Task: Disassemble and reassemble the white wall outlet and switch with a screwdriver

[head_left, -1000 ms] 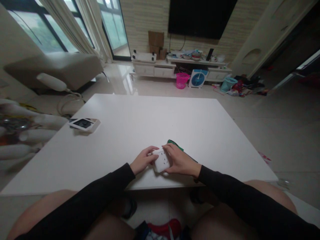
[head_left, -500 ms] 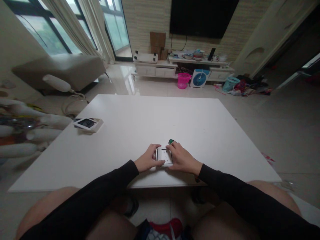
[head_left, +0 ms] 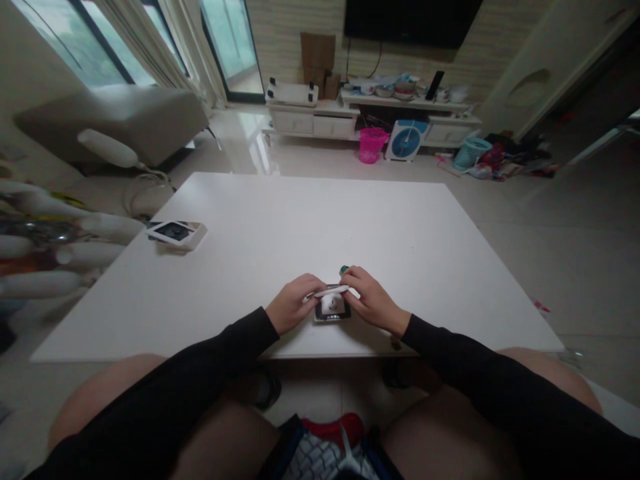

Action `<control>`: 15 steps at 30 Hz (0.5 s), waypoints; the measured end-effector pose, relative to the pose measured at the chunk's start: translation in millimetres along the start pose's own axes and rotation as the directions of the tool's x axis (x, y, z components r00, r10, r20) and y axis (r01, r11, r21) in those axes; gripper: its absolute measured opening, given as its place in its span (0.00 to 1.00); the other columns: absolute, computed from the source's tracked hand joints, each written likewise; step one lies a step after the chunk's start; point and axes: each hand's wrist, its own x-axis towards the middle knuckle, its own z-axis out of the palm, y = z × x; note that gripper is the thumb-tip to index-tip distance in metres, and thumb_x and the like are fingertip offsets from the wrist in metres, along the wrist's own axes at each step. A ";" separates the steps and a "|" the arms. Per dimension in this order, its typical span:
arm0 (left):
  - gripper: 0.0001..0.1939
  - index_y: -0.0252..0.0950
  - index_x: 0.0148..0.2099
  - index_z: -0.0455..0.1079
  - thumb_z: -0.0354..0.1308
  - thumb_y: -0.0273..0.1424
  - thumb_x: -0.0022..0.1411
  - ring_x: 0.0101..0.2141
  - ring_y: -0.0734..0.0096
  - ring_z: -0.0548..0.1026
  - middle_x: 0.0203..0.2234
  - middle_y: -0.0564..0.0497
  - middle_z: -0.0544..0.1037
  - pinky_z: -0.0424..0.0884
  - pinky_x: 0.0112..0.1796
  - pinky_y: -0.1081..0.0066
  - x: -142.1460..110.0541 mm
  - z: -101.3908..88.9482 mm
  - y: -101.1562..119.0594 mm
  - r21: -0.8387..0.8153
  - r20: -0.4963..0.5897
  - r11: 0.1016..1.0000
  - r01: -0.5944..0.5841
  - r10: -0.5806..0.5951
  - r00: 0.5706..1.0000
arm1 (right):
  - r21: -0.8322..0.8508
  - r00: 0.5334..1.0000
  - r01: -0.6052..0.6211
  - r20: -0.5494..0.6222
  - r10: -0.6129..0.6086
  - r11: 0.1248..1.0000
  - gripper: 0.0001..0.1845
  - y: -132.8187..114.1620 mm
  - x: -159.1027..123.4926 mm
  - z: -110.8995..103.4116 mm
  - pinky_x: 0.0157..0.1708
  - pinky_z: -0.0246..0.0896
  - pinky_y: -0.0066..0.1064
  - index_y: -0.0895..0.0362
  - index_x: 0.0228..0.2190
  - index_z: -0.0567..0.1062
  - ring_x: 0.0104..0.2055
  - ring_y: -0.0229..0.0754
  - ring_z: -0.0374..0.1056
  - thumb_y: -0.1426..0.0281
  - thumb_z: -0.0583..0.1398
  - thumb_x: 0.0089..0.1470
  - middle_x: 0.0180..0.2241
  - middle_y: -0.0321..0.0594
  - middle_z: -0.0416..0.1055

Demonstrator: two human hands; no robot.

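Note:
Over the near middle of the white table (head_left: 280,233), both my hands hold a thin white socket faceplate (head_left: 332,291), seen nearly edge-on. My left hand (head_left: 295,301) grips its left end and my right hand (head_left: 369,299) its right end, fingers closed. Beneath and in front of the faceplate is the socket body (head_left: 333,308), with a white middle and a dark border. Just beyond my right fingers a small green item (head_left: 345,270) shows; its kind is unclear.
A white box with a dark picture (head_left: 177,235) is near the table's left edge. A small brown object (head_left: 395,343) sits by the near edge, beside my right sleeve. Beyond the table stand a pink basket (head_left: 373,147) and a box fan (head_left: 406,141).
The white faceplate lay flat, its slots facing up; now it is tilted up off the socket body, exposing the dark-edged inside. Both hands moved to its ends. The head view has tipped slightly down.

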 end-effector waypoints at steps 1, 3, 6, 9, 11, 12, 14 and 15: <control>0.13 0.38 0.47 0.78 0.52 0.30 0.71 0.44 0.60 0.78 0.40 0.44 0.81 0.74 0.50 0.60 0.4 -1.1 -0.1 0.010 -0.030 1.000 0.013 -0.012 0.999 | 0.022 1.000 0.008 -0.004 -0.008 1.000 0.08 -0.3 0.3 -0.2 0.46 0.65 0.42 0.52 0.38 0.72 0.44 0.49 0.67 0.73 0.54 0.68 0.40 0.44 0.69; 0.13 0.37 0.46 0.79 0.52 0.31 0.70 0.42 0.61 0.78 0.39 0.45 0.82 0.74 0.48 0.62 2.9 -4.7 -3.0 0.007 -0.131 0.998 0.058 -0.057 0.990 | 0.033 1.000 0.013 -0.024 -0.012 0.999 0.07 -0.4 0.8 -0.8 0.47 0.66 0.42 0.52 0.43 0.73 0.46 0.49 0.68 0.71 0.54 0.69 0.42 0.44 0.70; 0.15 0.34 0.49 0.79 0.57 0.37 0.68 0.35 0.64 0.78 0.37 0.46 0.83 0.75 0.39 0.66 9.7 -15.5 -16.4 -0.081 -0.309 0.972 0.219 -0.233 0.922 | -0.003 0.998 -0.017 -0.061 0.017 1.000 0.12 1.8 1.3 -2.2 0.49 0.66 0.43 0.53 0.51 0.70 0.49 0.51 0.68 0.69 0.58 0.67 0.46 0.47 0.70; 0.21 0.31 0.52 0.78 0.61 0.40 0.63 0.29 0.67 0.76 0.35 0.46 0.82 0.75 0.32 0.68 16.2 -30.9 -40.5 -0.144 -0.332 0.908 0.393 -0.418 0.846 | -0.034 0.999 -0.036 -0.030 0.035 0.999 0.13 6.3 1.1 -4.6 0.50 0.67 0.44 0.52 0.51 0.70 0.50 0.51 0.68 0.67 0.60 0.66 0.48 0.47 0.69; 0.21 0.30 0.51 0.78 0.60 0.38 0.62 0.29 0.67 0.77 0.37 0.45 0.83 0.76 0.32 0.68 18.6 -40.6 -58.0 -0.096 -0.289 0.861 0.499 -0.504 0.814 | -0.076 0.999 -0.023 0.021 0.024 0.997 0.13 8.9 0.9 -7.0 0.51 0.67 0.45 0.53 0.50 0.70 0.50 0.52 0.68 0.67 0.60 0.65 0.48 0.48 0.70; 0.20 0.30 0.50 0.78 0.59 0.37 0.62 0.28 0.67 0.77 0.38 0.44 0.83 0.76 0.32 0.68 19.2 -44.6 -65.8 -0.067 -0.278 0.848 0.526 -0.523 0.806 | -0.112 0.998 -0.013 0.054 0.019 0.994 0.12 10.0 0.9 -8.6 0.51 0.67 0.45 0.53 0.50 0.71 0.50 0.52 0.68 0.68 0.60 0.65 0.49 0.48 0.70; 0.17 0.31 0.47 0.80 0.59 0.35 0.60 0.26 0.67 0.76 0.36 0.45 0.83 0.75 0.32 0.67 19.6 -49.9 -78.3 0.001 -0.260 0.830 0.557 -0.538 0.802 | -0.211 0.991 0.006 0.128 0.022 0.977 0.10 11.8 1.1 -12.8 0.50 0.66 0.45 0.54 0.47 0.72 0.50 0.53 0.68 0.69 0.60 0.63 0.48 0.48 0.71; 0.15 0.32 0.44 0.80 0.60 0.34 0.59 0.26 0.67 0.76 0.34 0.46 0.83 0.75 0.34 0.66 19.6 -51.1 -82.9 0.035 -0.258 0.825 0.564 -0.538 0.803 | -0.269 0.986 0.011 0.164 0.035 0.963 0.09 13.1 1.3 -15.3 0.48 0.66 0.45 0.54 0.45 0.73 0.48 0.53 0.68 0.70 0.60 0.63 0.47 0.48 0.72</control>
